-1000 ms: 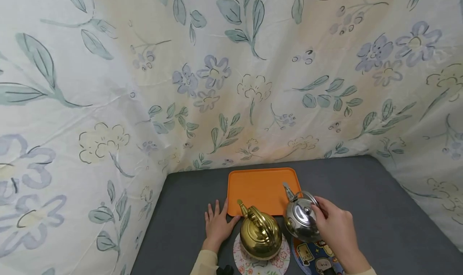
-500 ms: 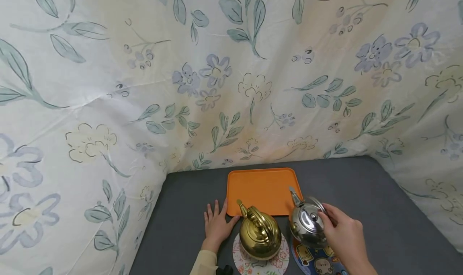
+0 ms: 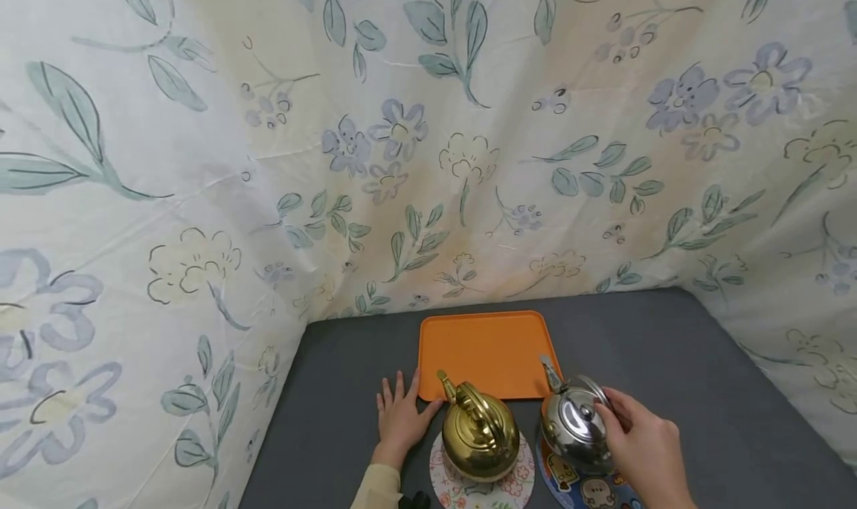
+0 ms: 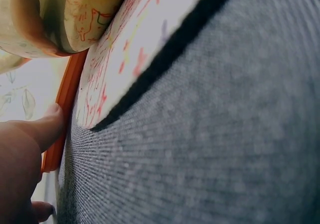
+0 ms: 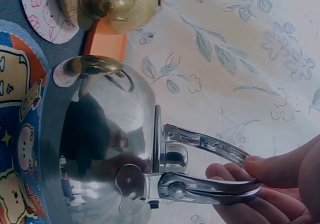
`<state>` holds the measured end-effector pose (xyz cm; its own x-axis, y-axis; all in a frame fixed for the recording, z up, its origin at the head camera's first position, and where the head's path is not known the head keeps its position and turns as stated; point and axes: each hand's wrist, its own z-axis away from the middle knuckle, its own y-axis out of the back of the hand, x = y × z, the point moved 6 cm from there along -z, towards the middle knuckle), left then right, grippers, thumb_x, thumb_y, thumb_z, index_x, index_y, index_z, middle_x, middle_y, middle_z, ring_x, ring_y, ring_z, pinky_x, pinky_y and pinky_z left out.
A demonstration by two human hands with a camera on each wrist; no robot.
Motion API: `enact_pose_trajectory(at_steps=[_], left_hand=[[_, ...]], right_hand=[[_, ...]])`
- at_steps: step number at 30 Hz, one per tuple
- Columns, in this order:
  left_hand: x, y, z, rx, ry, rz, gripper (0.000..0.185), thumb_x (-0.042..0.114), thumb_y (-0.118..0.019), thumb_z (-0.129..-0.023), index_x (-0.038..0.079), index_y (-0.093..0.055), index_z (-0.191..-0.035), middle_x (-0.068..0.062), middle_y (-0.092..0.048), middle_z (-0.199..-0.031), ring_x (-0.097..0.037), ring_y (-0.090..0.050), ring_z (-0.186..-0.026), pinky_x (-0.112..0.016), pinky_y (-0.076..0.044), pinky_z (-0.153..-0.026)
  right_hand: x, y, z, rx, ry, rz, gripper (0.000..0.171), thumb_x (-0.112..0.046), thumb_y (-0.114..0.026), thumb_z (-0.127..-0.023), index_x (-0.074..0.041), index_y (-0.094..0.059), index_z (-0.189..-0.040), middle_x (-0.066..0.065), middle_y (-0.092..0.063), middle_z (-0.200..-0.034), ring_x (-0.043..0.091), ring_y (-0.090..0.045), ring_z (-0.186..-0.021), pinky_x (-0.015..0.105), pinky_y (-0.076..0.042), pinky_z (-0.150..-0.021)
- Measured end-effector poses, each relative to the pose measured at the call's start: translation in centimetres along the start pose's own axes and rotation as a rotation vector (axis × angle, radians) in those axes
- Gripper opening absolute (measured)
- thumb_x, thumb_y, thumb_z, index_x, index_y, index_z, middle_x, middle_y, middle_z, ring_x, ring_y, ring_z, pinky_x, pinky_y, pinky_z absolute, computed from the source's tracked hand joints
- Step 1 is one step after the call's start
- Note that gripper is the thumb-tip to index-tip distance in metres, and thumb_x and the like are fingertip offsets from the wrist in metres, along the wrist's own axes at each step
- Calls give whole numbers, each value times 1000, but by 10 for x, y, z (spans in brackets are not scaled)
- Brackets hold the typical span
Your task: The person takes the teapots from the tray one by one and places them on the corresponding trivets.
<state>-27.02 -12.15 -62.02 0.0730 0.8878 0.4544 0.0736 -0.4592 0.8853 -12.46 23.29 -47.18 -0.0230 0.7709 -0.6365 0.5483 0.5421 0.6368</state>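
My right hand (image 3: 643, 438) grips the raised handle of a silver kettle (image 3: 572, 434), thumb on one side and fingers curled on the other. The kettle is upright over a round blue cartoon mat (image 3: 561, 487); in the right wrist view its base is right at the mat (image 5: 25, 149). Its spout points away, overlapping the orange tray's near right corner. My left hand (image 3: 400, 423) lies with fingers spread at the near left corner of the orange tray (image 3: 482, 345). In the left wrist view, the thumb (image 4: 47, 126) is against the tray's side.
A gold kettle (image 3: 477, 442) stands on a round white floral mat (image 3: 445, 483) between my hands, just left of the silver one. Dark grey cloth (image 3: 623, 338) covers the table. Patterned fabric (image 3: 469, 219) hangs around its back and sides.
The silver kettle has moved right and towards me, from beside the gold kettle to over the blue mat, with my right hand on its handle. My left hand has stayed at the tray.
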Motion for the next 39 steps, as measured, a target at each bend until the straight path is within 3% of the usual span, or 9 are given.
enact_pose_trajectory(at_steps=[11,18,30,36,39], left_hand=[[2,-5,-3,-21,4,13,86,70,-60,-88,26,-37,-159,-21,-25,-165,-51,-10,-153,-69,-13,-119],[-2,-1,2,18,-14,1,86,69,-61,-88,25,-39,-158,-22,-27,-164,-51,-13,-152,-68,-15,-120],[-2,4,2,7,0,-5,85,66,-63,-89,23,-38,-158,-22,-28,-164,-52,-13,-152,-68,-15,-120],[1,2,-2,-30,12,12,84,64,-63,-90,23,-38,-158,-23,-26,-164,-53,-12,-152,-69,-13,-119],[3,1,-3,-33,2,30,84,63,-64,-90,22,-38,-158,-24,-26,-164,-54,-11,-151,-70,-13,-119]], right_hand=[[10,3,7,9,-59,-7,28,-3,-78,-86,8,-73,-111,29,-74,-96,37,-75,-76,38,-60,-57],[9,1,11,0,-87,-4,28,-4,-79,-85,8,-73,-110,29,-74,-95,36,-76,-75,39,-60,-58],[18,-4,12,-4,-170,-17,33,-8,-79,-86,9,-72,-113,30,-73,-96,37,-75,-76,40,-60,-59],[22,-4,14,24,-137,-20,32,-6,-81,-84,8,-73,-111,30,-73,-93,37,-75,-74,37,-60,-56],[26,-3,12,-2,-130,-19,35,-11,-81,-85,8,-72,-114,30,-73,-94,37,-75,-74,36,-60,-56]])
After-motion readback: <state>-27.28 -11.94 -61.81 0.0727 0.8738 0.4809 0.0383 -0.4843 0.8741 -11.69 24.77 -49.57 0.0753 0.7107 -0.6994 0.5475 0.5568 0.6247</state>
